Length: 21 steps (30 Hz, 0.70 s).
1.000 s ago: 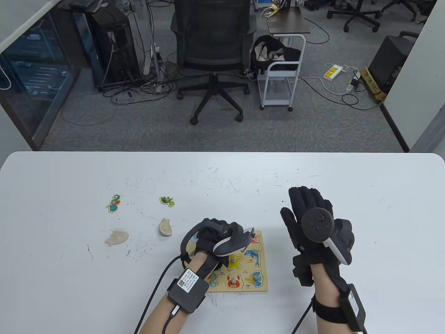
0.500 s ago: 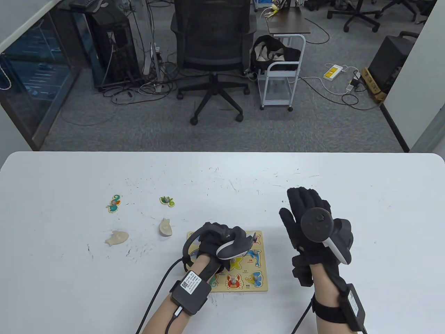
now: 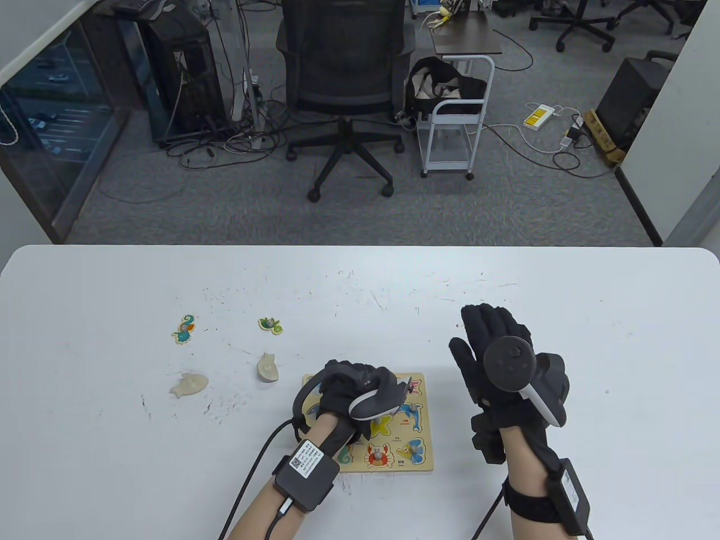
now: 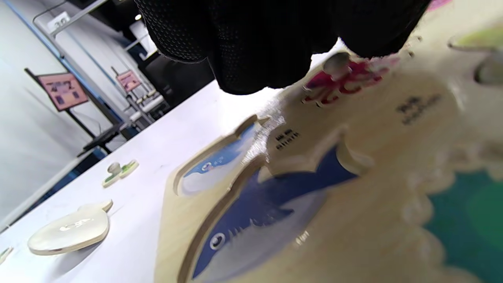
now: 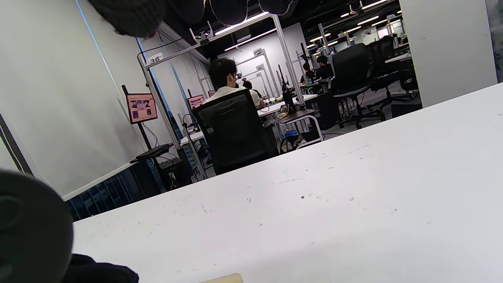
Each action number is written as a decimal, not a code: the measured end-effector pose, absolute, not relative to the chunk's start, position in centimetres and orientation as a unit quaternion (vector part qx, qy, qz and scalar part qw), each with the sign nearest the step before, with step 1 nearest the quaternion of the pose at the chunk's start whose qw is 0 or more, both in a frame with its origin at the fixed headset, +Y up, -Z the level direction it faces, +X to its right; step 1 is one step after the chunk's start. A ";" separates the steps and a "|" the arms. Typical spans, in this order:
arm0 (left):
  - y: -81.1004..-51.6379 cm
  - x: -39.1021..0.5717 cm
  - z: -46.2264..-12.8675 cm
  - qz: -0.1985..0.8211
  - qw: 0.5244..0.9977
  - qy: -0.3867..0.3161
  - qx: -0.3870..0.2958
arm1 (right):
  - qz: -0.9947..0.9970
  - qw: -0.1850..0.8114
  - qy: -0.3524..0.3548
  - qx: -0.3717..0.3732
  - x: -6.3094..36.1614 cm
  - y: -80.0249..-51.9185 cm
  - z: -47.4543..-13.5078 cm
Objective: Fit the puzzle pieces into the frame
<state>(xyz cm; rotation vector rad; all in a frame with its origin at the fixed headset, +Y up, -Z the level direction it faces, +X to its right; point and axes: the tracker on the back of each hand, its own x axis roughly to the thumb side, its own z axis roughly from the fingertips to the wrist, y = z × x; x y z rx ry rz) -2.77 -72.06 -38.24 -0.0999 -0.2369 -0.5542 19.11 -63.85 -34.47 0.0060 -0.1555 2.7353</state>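
Observation:
The wooden puzzle frame [image 3: 423, 464] lies near the table's front edge, with a starfish [image 3: 382, 426], dolphin [image 3: 409, 414], crab [image 3: 379, 454] and yellow fish [image 3: 413, 449] in it. My left hand [image 3: 351, 385] is curled over the frame's upper part. In the left wrist view its fingertips [image 4: 251, 59] close around the knob of a pink octopus piece [image 4: 334, 78] lying on the frame [image 4: 393, 129]. Empty shark [image 4: 259, 212] and whale [image 4: 214, 167] recesses show beside it. My right hand [image 3: 489, 337] lies open and flat on the table, right of the frame, holding nothing.
Loose pieces lie left of the frame: a seahorse [image 3: 184, 329], a turtle [image 3: 270, 325] and two face-down wooden pieces [image 3: 268, 367] [image 3: 189, 385]. The turtle [image 4: 120, 171] and one face-down piece [image 4: 70, 232] also show in the left wrist view. An office chair [image 3: 343, 84] stands beyond the table.
My left hand has shifted slightly back toward me over the frame. My right hand has drifted a little to the left, still flat and open.

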 end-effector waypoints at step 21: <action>-71.2 -17.3 -41.6 -0.192 0.969 0.059 -0.146 | 0.978 0.203 -0.053 0.010 18.9 -64.0 -34.5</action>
